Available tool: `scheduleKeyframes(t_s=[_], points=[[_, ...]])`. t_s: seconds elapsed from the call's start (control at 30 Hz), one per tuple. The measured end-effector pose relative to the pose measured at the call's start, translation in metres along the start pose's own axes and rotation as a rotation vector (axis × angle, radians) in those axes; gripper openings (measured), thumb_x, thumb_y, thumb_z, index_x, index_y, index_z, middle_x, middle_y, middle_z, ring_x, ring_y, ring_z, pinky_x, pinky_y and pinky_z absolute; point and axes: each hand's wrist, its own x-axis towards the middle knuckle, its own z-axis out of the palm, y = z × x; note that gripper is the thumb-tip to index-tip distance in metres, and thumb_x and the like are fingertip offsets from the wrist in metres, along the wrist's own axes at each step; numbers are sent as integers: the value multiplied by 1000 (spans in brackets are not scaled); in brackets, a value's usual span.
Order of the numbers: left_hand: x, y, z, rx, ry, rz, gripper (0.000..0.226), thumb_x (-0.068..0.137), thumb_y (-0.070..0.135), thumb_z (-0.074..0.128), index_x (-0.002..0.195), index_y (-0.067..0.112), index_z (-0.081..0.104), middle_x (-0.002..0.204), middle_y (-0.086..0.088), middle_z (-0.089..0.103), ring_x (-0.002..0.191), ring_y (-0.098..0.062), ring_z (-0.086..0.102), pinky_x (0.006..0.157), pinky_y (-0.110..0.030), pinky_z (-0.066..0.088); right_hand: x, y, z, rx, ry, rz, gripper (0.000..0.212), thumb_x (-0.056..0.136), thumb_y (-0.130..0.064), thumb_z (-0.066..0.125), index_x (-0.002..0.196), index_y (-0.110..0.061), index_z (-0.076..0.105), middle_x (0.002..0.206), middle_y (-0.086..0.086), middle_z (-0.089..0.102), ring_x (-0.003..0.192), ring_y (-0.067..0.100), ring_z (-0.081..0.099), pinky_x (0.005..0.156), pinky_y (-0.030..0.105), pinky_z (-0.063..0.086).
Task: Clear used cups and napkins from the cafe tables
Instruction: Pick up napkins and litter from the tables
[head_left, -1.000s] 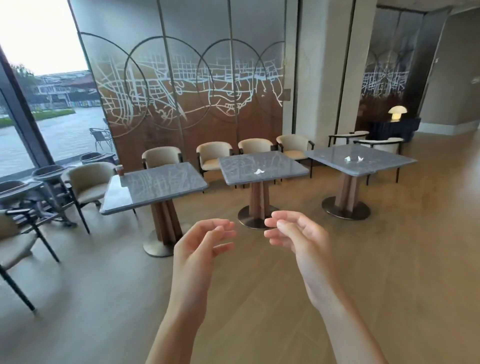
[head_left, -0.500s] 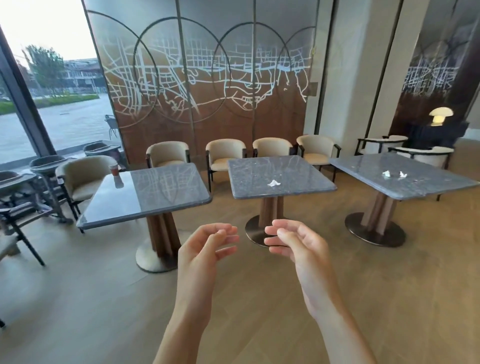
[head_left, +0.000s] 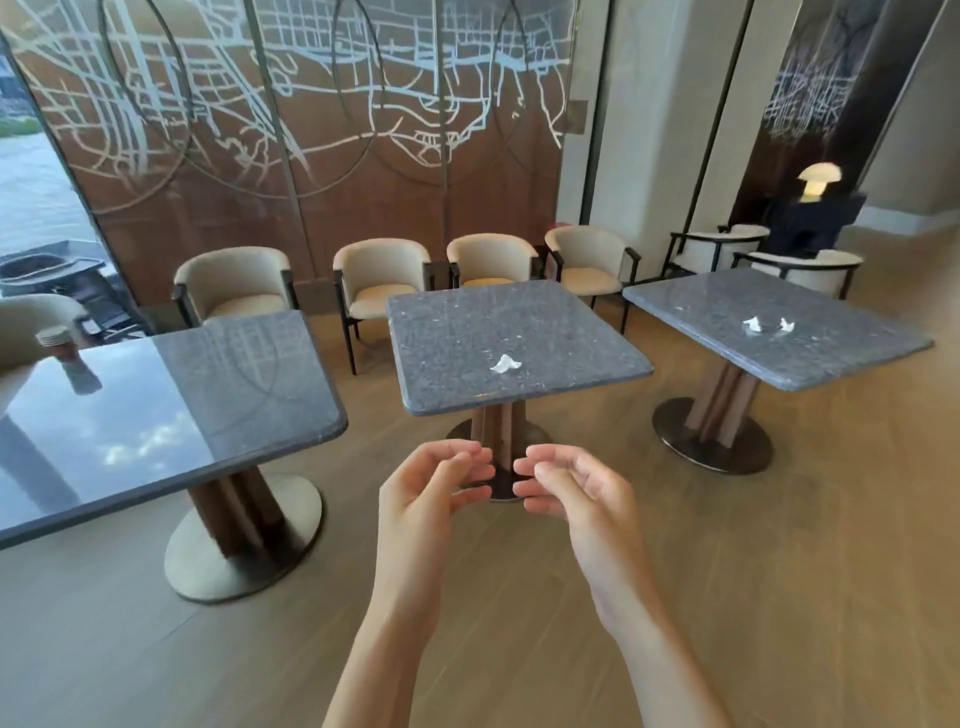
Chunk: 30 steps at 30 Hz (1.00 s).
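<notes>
Both grips are released and empty: the left hand (head_left: 434, 496) and right hand (head_left: 576, 499) hover at lower centre with fingers loosely curled. Above them a crumpled napkin (head_left: 505, 364) lies on the middle tabletop (head_left: 467, 332). Two more napkins (head_left: 768, 325) sit on the right tabletop (head_left: 810, 353), and a cup (head_left: 61, 344) at the left tabletop's (head_left: 171, 405) far edge.

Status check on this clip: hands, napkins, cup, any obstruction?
Left hand, right hand empty, fingers curled. Napkin on middle table, two napkins right table, cup left table. Path clear.

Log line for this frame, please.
phase: approach | left hand: empty | right hand: empty | middle table: one napkin | nothing collected
</notes>
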Motion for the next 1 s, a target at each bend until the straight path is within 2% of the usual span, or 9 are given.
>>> scheduleKeyframes(t_s=[0.17,0.33,0.63,0.77,0.9,1.0], points=[[110,-32,33,-6,-11,-28,22,100,6,57,93,7,77,97,-11,78,94,-23,75,76,-27,60,119,18,-10,9,44,12,19,99,-1,57,103,-10,73,95,6,79,85,20,74,76,25,60],[228,-81,72,32,29,-56,18,100,6,58,95,6,76,97,-12,78,95,-29,75,84,-38,60,252,56,-21,44,52,36,18,99,1,56,103,-7,72,91,7,79,81,18,74,74,24,60],[422,-126,133,45,141,-140,17,99,1,56,96,1,73,90,-10,78,83,-22,75,70,-28,61,464,78,-36,24,18,128,17,98,-1,59,97,-11,72,87,0,78,74,10,72,68,21,59],[491,-166,153,38,176,-211,17,98,2,58,95,3,75,90,-10,79,81,-20,76,69,-28,61,537,109,-48,-50,29,179,12,98,-4,63,100,-13,72,93,3,77,76,10,72,68,22,59],[559,-227,165,17,227,-330,17,97,0,58,91,4,74,85,-10,77,74,-19,74,70,-31,62,609,152,-54,-181,-27,235,11,98,-9,65,105,-16,70,91,-2,75,76,7,72,73,26,59],[619,-279,178,29,238,-434,13,98,3,60,93,2,73,88,-12,74,74,-23,71,66,-30,60,673,182,-59,-284,-51,293,15,98,-8,64,111,-15,68,101,2,72,84,15,69,78,32,58]])
